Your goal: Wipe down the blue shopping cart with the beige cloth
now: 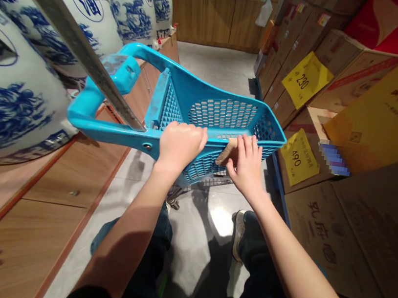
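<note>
A turquoise plastic shopping basket [204, 108] stands tilted in the aisle in front of me, its handle [115, 83] off to the left. My left hand [181, 144] is closed over the basket's near rim. My right hand [247, 163] presses a small brown cloth-like object [225, 151] against the rim on the right, fingers extended over it. My legs and shoes show below on the grey floor.
Large blue-and-white ceramic jars [10, 93] stand on a wooden shelf [25, 223] at left. Stacked cardboard boxes [378, 213] with yellow price tags [307, 79] line the right side. A wooden counter [217, 18] closes off the far end of the aisle.
</note>
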The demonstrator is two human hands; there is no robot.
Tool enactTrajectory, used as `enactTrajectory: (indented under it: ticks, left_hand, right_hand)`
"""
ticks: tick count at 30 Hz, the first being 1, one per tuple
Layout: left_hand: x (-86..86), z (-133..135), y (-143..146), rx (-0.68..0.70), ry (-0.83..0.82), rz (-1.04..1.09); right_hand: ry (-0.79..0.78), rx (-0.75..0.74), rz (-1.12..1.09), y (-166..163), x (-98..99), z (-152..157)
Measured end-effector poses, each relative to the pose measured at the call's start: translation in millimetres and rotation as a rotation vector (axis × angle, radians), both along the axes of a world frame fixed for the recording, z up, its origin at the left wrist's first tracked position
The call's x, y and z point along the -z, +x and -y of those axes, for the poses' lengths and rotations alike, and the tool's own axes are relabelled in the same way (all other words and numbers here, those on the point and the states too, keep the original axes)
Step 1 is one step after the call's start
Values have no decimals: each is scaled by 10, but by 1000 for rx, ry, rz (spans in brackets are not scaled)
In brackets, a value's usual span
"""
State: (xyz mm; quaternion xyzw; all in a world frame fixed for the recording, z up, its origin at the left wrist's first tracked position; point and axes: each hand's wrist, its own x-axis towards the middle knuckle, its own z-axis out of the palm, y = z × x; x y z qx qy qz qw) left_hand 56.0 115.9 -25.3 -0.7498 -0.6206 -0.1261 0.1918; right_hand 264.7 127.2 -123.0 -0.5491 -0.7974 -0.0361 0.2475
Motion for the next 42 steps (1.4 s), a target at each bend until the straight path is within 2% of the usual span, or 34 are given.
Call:
enactTrajectory:
  ticks: [4, 8, 11, 16, 20, 24, 28, 32, 36, 39, 42]
  left_hand:
    - [3, -2, -1, -4, -7, 41]
    - [-5, 1, 5, -11, -27, 28]
    - [1, -4, 1, -2, -4, 6]
    - [18, -11, -14, 2, 16, 5]
    - [15, -7, -15, 2, 5, 27]
    - [9, -7, -8, 8, 2, 36]
    - [-2, -9, 1, -4, -26, 17]
    - [-7, -7, 1, -4, -16, 24]
    - [-9, -6, 5, -17, -37, 42]
    - [-14, -10, 11, -12, -47, 50]
    - [-17, -12, 17, -10, -47, 38]
  right_hand:
    - [-3, -89, 50, 35, -76, 17]
    - [-7, 32, -5, 220, -90, -143]
    - [-10, 81, -8, 186, -29, -159]
    - [9, -52, 31, -46, 14, 21]
    - [-7, -138, 26, 84, -71, -33]
    - [-31, -41, -7, 321, -103, -204]
    - [15, 30, -39, 245, -19, -184]
    - [44, -42, -17, 50, 12, -33]
    - [5, -112, 9, 151, -78, -62]
    - [-9, -13, -14, 294, -106, -170]
    - [13, 48, -33, 267, -55, -185]
